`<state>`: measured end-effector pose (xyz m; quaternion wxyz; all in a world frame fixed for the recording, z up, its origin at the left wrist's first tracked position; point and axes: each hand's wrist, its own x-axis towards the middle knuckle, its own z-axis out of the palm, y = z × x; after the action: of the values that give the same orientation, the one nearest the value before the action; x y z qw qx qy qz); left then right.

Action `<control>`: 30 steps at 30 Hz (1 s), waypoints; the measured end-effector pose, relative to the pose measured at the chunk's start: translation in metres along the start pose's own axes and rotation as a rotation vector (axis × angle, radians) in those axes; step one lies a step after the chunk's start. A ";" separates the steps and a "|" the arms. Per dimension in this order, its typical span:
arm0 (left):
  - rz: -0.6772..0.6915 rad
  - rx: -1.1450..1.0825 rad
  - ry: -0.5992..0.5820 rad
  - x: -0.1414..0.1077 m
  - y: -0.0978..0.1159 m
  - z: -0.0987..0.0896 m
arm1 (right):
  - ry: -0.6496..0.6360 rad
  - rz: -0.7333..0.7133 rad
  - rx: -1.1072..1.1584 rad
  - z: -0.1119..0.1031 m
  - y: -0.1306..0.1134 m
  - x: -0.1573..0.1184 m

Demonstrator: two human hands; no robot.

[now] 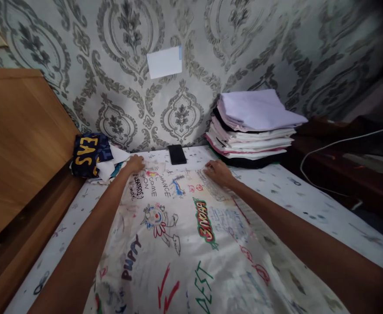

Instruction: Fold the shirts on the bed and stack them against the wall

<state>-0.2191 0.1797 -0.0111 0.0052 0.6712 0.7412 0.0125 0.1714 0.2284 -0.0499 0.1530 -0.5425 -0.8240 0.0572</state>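
Note:
A white cloth (184,235) covered in marker writing and colourful doodles lies spread lengthwise before me, running out of view at the bottom. Whether it is a shirt, I cannot tell. My left hand (135,164) is closed at its far left corner, with the fingertips partly hidden. At the far right corner, my right hand (218,173) has curled fingers pinching the cloth's edge. Between the hands, just beyond the cloth, a black phone (177,154) lies flat.
A tall stack of folded clothes (253,131) stands at the back right. Dark blue folded clothing with yellow letters (91,155) sits at the back left beside a wooden panel (21,152). Underneath is a white patterned sheet (296,196). A white cable (328,146) hangs at right.

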 end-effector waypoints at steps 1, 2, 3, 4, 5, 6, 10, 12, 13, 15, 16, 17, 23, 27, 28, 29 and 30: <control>-0.007 0.004 -0.013 0.003 -0.002 -0.001 | -0.012 0.006 0.009 0.000 0.001 0.004; -0.021 0.009 -0.012 0.005 -0.003 -0.003 | -0.018 0.011 0.016 0.001 0.000 0.007; -0.037 0.013 0.004 0.005 -0.002 -0.005 | -0.016 0.015 0.023 0.001 -0.001 0.009; -0.048 0.017 0.034 0.005 0.000 -0.006 | -0.006 0.017 0.028 0.001 -0.003 0.010; -0.058 0.020 0.073 0.003 0.002 -0.007 | 0.011 0.018 0.033 0.001 -0.006 0.011; -0.068 0.021 0.113 0.000 0.006 -0.008 | 0.030 0.020 0.037 0.001 -0.009 0.010; -0.062 -0.004 0.193 -0.021 0.020 -0.007 | 0.074 0.051 0.043 -0.004 -0.018 0.001; -0.044 -0.034 0.195 -0.040 0.028 -0.003 | 0.093 0.072 0.027 -0.008 -0.025 -0.012; -0.030 -0.058 0.189 -0.053 0.032 0.001 | 0.097 0.063 0.017 -0.009 -0.030 -0.022; 0.036 -0.130 0.173 -0.083 0.041 0.010 | 0.084 -0.039 0.015 -0.008 -0.046 -0.053; 0.086 -0.166 0.157 -0.100 0.046 0.016 | 0.066 -0.137 0.027 -0.006 -0.055 -0.073; 0.141 -0.192 0.133 -0.119 0.050 0.021 | 0.038 -0.251 0.048 -0.004 -0.065 -0.095; 0.181 -0.097 -0.073 -0.211 0.044 0.028 | -0.101 -0.501 0.054 -0.011 -0.069 -0.203; 0.068 -0.092 -0.072 -0.246 0.019 0.008 | -0.048 -0.295 -0.009 -0.040 -0.022 -0.228; 0.082 -0.119 -0.036 -0.256 0.017 0.000 | -0.027 -0.260 -0.012 -0.048 -0.014 -0.236; 0.109 -0.158 0.009 -0.268 0.018 -0.008 | 0.000 -0.240 -0.007 -0.056 -0.010 -0.245; 0.146 -0.205 0.046 -0.280 0.022 -0.018 | 0.025 -0.237 0.009 -0.063 -0.009 -0.257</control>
<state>-0.1697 -0.0970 0.0046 0.0560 0.7187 0.6852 0.1039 0.2769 -0.0140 -0.0372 0.1713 -0.4411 -0.8802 0.0357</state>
